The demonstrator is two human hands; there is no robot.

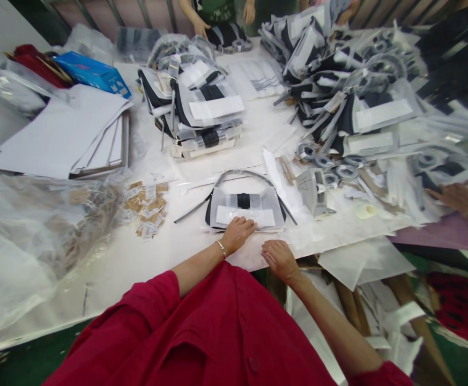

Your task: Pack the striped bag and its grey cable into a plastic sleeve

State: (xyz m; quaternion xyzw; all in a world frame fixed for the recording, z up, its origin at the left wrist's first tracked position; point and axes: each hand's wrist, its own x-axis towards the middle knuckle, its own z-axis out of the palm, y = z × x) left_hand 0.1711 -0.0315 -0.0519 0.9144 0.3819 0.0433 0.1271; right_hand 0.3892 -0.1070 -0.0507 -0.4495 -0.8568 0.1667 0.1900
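A flat clear plastic packet (245, 209) holding black and grey fabric with a white label lies on the white table (145, 257) just in front of me. My left hand (237, 234), with a bracelet on the wrist, rests on the packet's near edge with fingers curled down onto it. My right hand (280, 260) sits at the table's front edge just right of the left hand, fingers bent and pressed on the plastic there. A thin dark strap (201, 201) curves out from the packet to the left.
Stacked packets (201, 107) stand mid-table and a large heap (338, 80) fills the right. White card sheets (68, 134) and a blue box (93, 72) lie left, small brown tags (147, 206) nearby. Another person's hand (457, 195) is at right; someone stands at the far end (217, 16).
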